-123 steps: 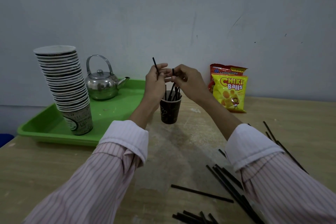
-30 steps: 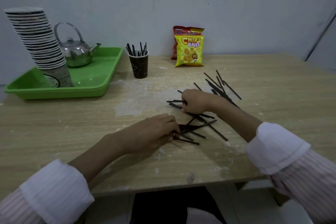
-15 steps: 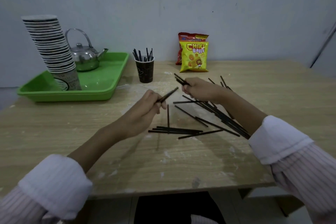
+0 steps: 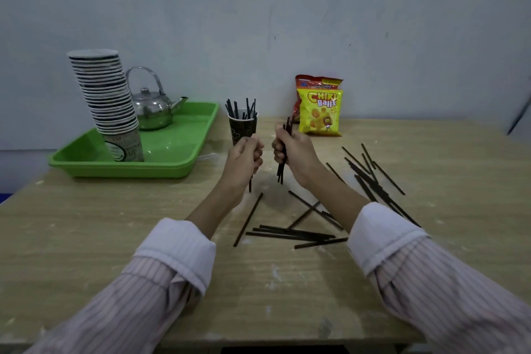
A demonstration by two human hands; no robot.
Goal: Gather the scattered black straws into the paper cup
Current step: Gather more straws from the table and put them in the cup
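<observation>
A dark paper cup (image 4: 242,127) stands mid-table with several black straws sticking up out of it. My left hand (image 4: 245,156) is raised just in front of the cup, closed on a black straw (image 4: 250,185) that hangs below the fist. My right hand (image 4: 293,152) is level with it to the right, gripping a small upright bundle of black straws (image 4: 283,165). More loose black straws (image 4: 293,234) lie on the table below my hands, and another pile of straws (image 4: 370,175) lies to the right.
A green tray (image 4: 172,164) at the left holds a tall stack of paper cups (image 4: 106,95) and a steel kettle (image 4: 152,109). Two snack bags (image 4: 319,110) lean on the wall behind the cup. The wooden table's front edge (image 4: 258,338) is near me.
Both hands have risen off the table and moved toward the cup, turning their straws upright. The view has tilted up and closer.
</observation>
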